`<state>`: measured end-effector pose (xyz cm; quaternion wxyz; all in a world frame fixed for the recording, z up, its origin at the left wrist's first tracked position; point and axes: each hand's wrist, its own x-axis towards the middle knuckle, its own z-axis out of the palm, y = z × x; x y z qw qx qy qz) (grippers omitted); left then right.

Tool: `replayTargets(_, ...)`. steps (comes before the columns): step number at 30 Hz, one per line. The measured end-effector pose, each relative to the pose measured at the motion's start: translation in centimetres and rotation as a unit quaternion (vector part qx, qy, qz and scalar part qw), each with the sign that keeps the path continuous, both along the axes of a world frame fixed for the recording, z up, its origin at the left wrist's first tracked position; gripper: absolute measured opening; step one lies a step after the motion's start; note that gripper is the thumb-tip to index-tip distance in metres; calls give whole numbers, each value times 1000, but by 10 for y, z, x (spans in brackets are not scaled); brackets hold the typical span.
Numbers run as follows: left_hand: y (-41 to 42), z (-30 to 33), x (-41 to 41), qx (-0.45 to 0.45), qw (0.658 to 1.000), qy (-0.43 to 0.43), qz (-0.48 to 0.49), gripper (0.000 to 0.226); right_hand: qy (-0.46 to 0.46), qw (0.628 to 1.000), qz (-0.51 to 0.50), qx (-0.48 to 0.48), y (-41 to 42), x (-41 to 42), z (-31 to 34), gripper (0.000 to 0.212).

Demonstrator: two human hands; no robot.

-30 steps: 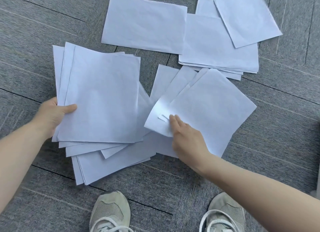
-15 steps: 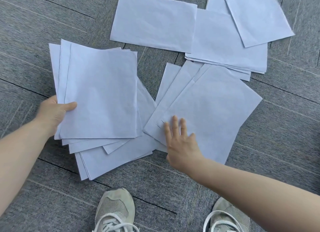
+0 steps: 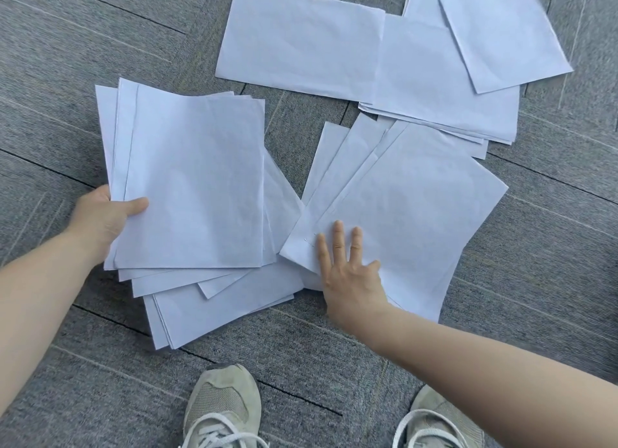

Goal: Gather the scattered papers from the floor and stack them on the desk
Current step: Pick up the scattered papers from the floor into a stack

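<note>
Since the frame a second ago, the right hand [image 3: 349, 273] has let go of the curled-up corner it was pinching and now lies flat, fingers spread and straight, on the fanned sheets [image 3: 411, 213]; that corner has dropped back down level with the rest. Those sheets fan out from under the palm toward the far right of the grey carpet floor [image 3: 535, 247], with the hand pressing on their near left corner.

On the other side, the left hand [image 3: 107, 217] grips a held bundle [image 3: 194, 186] of white papers by its left edge, thumb on top and the other fingers hidden beneath, so the hand is closed around the sheets. The bundle is loosely squared (its left edges step out in two or three layers), and whether it is lifted clear of the papers under it cannot be told. Under and just nearer than it lies a loose pile [image 3: 217, 310], skewed and sticking out toward the near edge of the floor, its right side reaching the fanned sheets.

Farther away, toward the far edge of the view, more papers lie scattered: a single sheet [image 3: 301, 39] on the left, overlapped by a far pile [image 3: 441, 86], and across that an angled sheet [image 3: 501, 29] running off the top of the frame. A left shoe [image 3: 222, 411] and a right shoe [image 3: 434, 424] stand at the near edge.
</note>
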<state>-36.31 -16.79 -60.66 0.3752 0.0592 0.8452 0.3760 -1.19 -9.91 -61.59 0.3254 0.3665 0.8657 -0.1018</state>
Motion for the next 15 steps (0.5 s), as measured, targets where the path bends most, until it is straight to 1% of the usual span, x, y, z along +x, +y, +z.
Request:
replayTargets(2,-1,-2,-3,-4,1000,-4,1,36,6,999,-11,31,4,-1,-4,73)
replayTargets(4,-2,-2,-5,-3,1000,-5,-2,34,19,999,-25,37,13,3,-5,65)
replayTargets(6,-2,-2,-6,-2,1000,-4,0,34,68,996,-39,31,24,3,3,60)
replayTargets(8,-3,-4,-5,-4,1000,7,7,36,115,991,-64,29,35,4,12,61)
replayTargets(9,-4,-4,-5,-6,1000,15,7,37,131,988,-77,13,40,5,19,64)
replayTargets(10,-5,-5,-5,-8,1000,21,5,37,145,983,-114,-6,45,5,29,67)
replayTargets(12,-7,-7,-6,-11,999,31,3,37,213,959,-188,-2,54,1,47,71)
replayTargets(13,-7,-6,-6,-11,999,31,3,36,251,946,-205,6,56,-4,54,71)
replayTargets(15,-6,-6,-4,-11,1000,17,-3,34,304,932,-197,9,57,-16,61,70)
